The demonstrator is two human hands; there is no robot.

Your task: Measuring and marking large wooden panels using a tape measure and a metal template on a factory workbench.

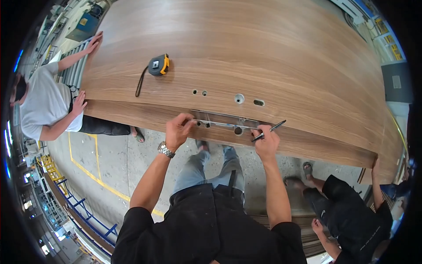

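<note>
In front of me lies a large wood-grain panel (pixel 272 48) with several cut holes (pixel 239 98) near its close edge. A long, thin metal strip (pixel 220 123) runs along that edge, above a lower wood-grain board with holes of its own. My left hand (pixel 178 130), a metal watch on its wrist, pinches the strip's left end. My right hand (pixel 267 141) is closed around a dark pen (pixel 278 125), slanting up to the right. Its fingertips are by the strip's right end; whether they touch it I cannot tell.
A grey-and-yellow tape measure (pixel 158 65) with a black strap rests on the panel. One person (pixel 48 97) at the left lays both hands on the panel's end. Another person (pixel 351 215), dressed in black, has a hand at its right end. Blue metal racking (pixel 81 204) stands lower left.
</note>
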